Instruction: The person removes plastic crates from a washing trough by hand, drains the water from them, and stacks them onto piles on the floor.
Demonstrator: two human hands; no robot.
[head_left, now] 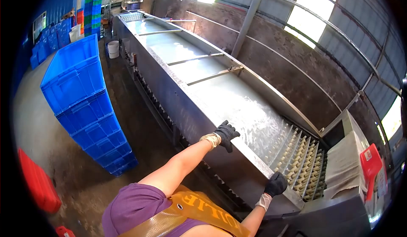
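Observation:
My left hand (227, 135), in a black glove over a pale one, rests on the near metal rim of a long tank (186, 93), its fingers spread over the edge. Farther right along the same rim, my right hand (276, 184), also black-gloved, is closed on the edge. Cloudy water (229, 95) fills the tank and ripples beyond my left hand. Beside my right hand, inside the tank, rows of small pale pieces (301, 158) lie between metal slats. What those pieces are is unclear.
Blue crates (91, 120) stand stacked at the left, with a red crate (38, 184) nearer me. A white bucket (113, 49) stands on the floor beside the tank. Crossbars span the water. A pale cloth (345, 167) and a red scoop (371, 165) are at the right.

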